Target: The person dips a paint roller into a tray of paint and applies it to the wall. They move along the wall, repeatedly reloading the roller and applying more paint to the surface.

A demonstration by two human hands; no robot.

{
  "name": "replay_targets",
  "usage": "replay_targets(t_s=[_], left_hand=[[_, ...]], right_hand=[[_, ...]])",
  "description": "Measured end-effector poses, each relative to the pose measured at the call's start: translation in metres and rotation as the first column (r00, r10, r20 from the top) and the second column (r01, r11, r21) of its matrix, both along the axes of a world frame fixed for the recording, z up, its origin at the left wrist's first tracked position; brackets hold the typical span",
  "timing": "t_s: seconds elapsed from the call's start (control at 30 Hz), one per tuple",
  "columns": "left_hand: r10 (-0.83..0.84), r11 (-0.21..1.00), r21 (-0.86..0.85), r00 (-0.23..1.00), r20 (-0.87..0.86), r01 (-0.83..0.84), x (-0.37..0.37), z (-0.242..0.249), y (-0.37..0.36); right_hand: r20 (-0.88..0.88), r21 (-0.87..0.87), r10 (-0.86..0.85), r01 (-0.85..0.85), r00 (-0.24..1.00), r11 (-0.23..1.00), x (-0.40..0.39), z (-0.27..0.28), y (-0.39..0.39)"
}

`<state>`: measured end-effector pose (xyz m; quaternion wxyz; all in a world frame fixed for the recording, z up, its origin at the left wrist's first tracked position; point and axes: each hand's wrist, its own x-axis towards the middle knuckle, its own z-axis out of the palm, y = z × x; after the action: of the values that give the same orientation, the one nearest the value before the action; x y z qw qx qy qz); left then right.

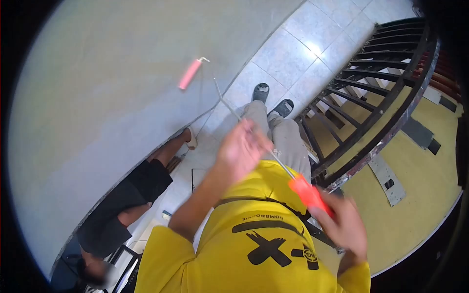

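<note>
A paint roller reaches diagonally across the view, its pink roller sleeve (pixel 190 74) up against or close to the pale wall. Its thin metal rod (pixel 282 162) runs down to a red-orange handle (pixel 310 195). My right hand (pixel 342 219) is closed around that handle near my waist. Farther up the rod, my left hand (pixel 244 149) has its fingers curled about the metal, slightly smeared by motion. Part of the wire between sleeve and rod is faint in the view.
The wall (pixel 122 73) fills the left side. Dark metal railing (pixel 361 127) curves along the right, above a lower yellowish floor (pixel 415 180). My slippered feet stand on pale tiles (pixel 288 53). Another person (pixel 127 195) in dark clothes is at lower left, by the wall.
</note>
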<state>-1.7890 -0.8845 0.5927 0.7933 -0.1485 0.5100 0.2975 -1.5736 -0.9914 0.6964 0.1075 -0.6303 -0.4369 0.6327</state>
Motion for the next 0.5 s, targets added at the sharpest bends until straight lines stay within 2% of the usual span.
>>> replay_targets(t_s=[0.03,0.1,0.13,0.17,0.2,0.23,0.3,0.33,0.37,0.43,0.5], left_hand=[[0.030,1.000,-0.005,0.999,0.045,-0.029,0.005,0.025,-0.008],[0.001,0.998,0.055,0.998,0.065,-0.005,-0.002,0.009,-0.015],[-0.030,0.996,0.087,0.996,0.082,0.023,-0.004,-0.007,-0.016],[-0.028,0.998,0.047,0.999,-0.014,0.029,-0.005,-0.033,-0.013],[-0.028,0.999,0.013,0.993,-0.117,0.030,-0.012,-0.068,-0.007],[0.005,1.000,0.009,0.998,-0.062,-0.004,-0.029,-0.122,-0.001],[0.031,0.999,-0.042,1.000,-0.002,-0.031,-0.060,-0.228,0.018],[0.025,0.995,-0.093,1.000,0.002,-0.024,-0.067,-0.256,0.023],[0.025,0.994,-0.112,0.999,0.020,-0.022,-0.067,-0.254,0.019],[0.016,0.990,-0.138,0.998,0.063,-0.008,-0.053,-0.235,0.033],[-0.005,0.997,-0.080,1.000,-0.022,0.003,-0.025,-0.157,0.025]], right_hand=[[-0.053,-0.078,-0.129,0.125,0.990,0.989,0.004,0.016,-0.015],[0.015,-0.258,-0.074,0.076,0.997,0.963,0.000,0.016,-0.026],[0.009,-0.179,-0.082,0.082,0.997,0.980,-0.007,0.003,-0.026],[0.003,-0.089,-0.087,0.087,0.996,0.992,-0.017,-0.022,-0.021],[0.056,0.091,-0.080,0.075,0.995,0.993,-0.030,-0.056,-0.017],[0.107,0.257,-0.085,0.055,0.991,0.965,-0.045,-0.093,-0.012],[0.117,0.142,0.000,-0.016,0.993,0.990,-0.067,-0.156,0.017],[0.133,0.126,-0.005,-0.012,0.991,0.992,-0.074,-0.173,0.030],[0.150,0.098,-0.008,-0.006,0.989,0.995,-0.078,-0.181,0.033],[0.120,0.090,-0.022,0.011,0.993,0.996,-0.053,-0.153,0.033],[0.084,0.008,-0.012,0.011,0.996,1.000,-0.035,-0.104,0.035]])
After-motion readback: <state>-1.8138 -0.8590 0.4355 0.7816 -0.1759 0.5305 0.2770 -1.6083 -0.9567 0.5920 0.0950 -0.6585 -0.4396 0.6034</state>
